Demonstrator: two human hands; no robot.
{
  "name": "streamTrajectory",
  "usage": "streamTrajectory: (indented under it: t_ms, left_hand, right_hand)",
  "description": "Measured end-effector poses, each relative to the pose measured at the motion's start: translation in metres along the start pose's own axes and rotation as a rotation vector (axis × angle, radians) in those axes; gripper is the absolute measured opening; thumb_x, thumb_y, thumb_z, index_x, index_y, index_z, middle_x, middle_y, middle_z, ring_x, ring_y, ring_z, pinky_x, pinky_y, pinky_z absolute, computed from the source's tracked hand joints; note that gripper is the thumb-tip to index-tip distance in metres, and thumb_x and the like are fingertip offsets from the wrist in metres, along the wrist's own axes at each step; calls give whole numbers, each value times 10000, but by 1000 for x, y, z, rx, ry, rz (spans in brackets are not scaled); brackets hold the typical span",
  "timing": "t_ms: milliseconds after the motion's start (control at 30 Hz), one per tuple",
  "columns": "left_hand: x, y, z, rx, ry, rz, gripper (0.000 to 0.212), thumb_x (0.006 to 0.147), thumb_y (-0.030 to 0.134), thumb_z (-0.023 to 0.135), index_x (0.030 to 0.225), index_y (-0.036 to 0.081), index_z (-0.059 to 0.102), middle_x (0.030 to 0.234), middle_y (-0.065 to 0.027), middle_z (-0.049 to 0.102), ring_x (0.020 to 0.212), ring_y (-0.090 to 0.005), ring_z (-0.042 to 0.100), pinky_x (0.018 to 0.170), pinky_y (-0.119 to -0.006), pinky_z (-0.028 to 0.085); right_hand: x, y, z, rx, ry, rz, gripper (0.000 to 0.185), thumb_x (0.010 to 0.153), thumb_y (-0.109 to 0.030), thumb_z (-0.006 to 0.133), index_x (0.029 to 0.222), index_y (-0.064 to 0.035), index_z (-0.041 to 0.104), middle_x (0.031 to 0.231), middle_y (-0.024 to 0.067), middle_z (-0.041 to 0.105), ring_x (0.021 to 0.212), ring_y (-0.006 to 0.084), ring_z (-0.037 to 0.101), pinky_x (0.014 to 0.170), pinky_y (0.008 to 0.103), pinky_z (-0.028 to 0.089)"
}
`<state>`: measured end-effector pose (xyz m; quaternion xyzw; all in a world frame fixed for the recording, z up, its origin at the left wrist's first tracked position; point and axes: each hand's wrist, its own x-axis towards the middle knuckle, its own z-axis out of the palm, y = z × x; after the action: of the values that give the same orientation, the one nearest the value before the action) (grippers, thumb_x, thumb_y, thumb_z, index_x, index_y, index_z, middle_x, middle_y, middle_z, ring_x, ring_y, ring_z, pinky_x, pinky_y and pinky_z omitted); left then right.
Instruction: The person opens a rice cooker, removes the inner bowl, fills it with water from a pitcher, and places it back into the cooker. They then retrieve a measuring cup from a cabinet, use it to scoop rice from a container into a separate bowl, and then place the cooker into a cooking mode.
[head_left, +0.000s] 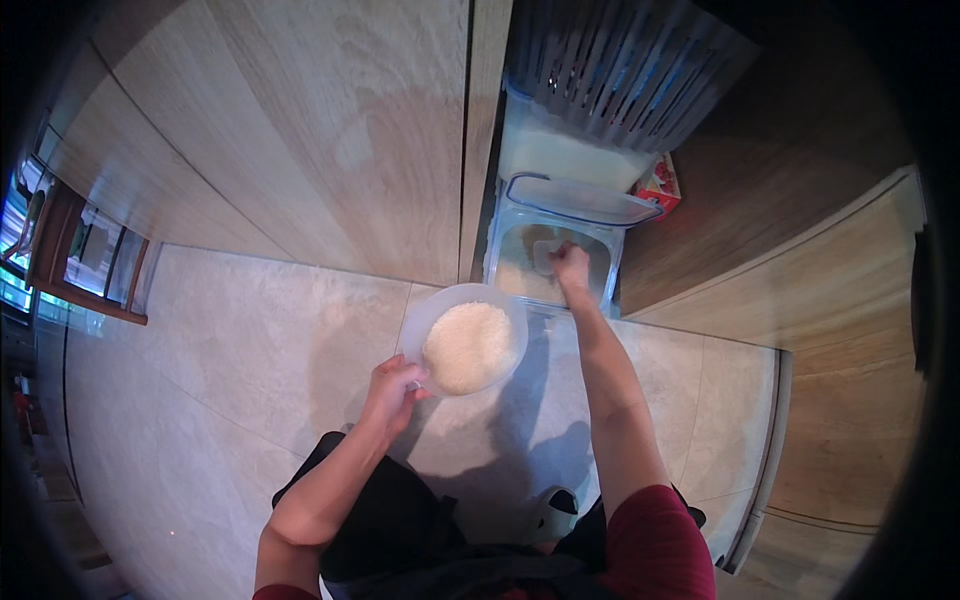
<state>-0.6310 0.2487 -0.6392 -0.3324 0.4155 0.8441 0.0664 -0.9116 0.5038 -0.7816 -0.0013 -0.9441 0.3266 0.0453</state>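
Observation:
My left hand (396, 390) grips the rim of a translucent white plastic bowl (470, 341) that holds pale grains, which look like rice. The bowl is over the tiled floor, left of a clear plastic storage bin (555, 304). Reaching into that bin, my right hand (571, 266) holds a translucent plastic scoop or cup (547, 257) above similar grains (525, 283). The bin's hinged lid (585, 201), edged in blue, stands raised at its far side.
Behind the lid are another translucent container (570, 146), a red box (664, 187) and a slotted grey basket (637, 75). Wooden cabinet panels flank the bin, with an opened door (840, 277) at right. A wooden furniture piece (90, 255) stands far left.

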Motion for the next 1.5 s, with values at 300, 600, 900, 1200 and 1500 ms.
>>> streamTrajectory:
  t_ms: [300, 600, 900, 1200, 1500]
  left_hand:
    - [-9, 2, -1, 274, 14, 111, 364, 664, -19, 568, 1020, 8, 636, 872, -41, 634, 708, -112, 590, 607, -240, 487]
    - [-19, 10, 6, 206, -29, 183, 432, 654, -58, 545, 1076, -1, 617, 868, -31, 632, 713, -96, 587, 603, -228, 480]
    - [-23, 15, 12, 263, -3, 181, 377, 667, -32, 568, 1040, -20, 620, 862, -57, 637, 705, -118, 601, 603, -243, 501]
    - [-28, 17, 22, 275, 63, 203, 160, 688, 12, 600, 845, 27, 626, 791, -60, 645, 670, -155, 622, 607, -287, 509]
    - [-24, 14, 18, 284, 87, 198, 170, 686, 21, 599, 856, 20, 617, 815, -77, 647, 702, -164, 628, 635, -299, 517]
  right_hand:
    - [-2, -1, 4, -9, 13, 11, 259, 649, -256, 701, 755, -29, 633, 771, 194, 632, 787, 356, 612, 723, 406, 480]
    - [-3, -1, 3, 4, 4, -2, 251, 667, -262, 692, 769, -37, 643, 770, 187, 633, 766, 342, 618, 715, 400, 482]
    - [3, 11, 5, 10, -7, 50, 275, 667, -275, 694, 804, -43, 644, 778, 171, 639, 791, 333, 619, 737, 391, 485]
    - [4, 11, 1, -69, -48, 106, 293, 651, -291, 705, 807, -47, 660, 814, 177, 646, 823, 332, 620, 762, 397, 485]
    - [6, 9, 9, -91, -112, 168, 313, 610, -297, 724, 806, -60, 670, 815, 158, 652, 790, 312, 630, 742, 378, 496]
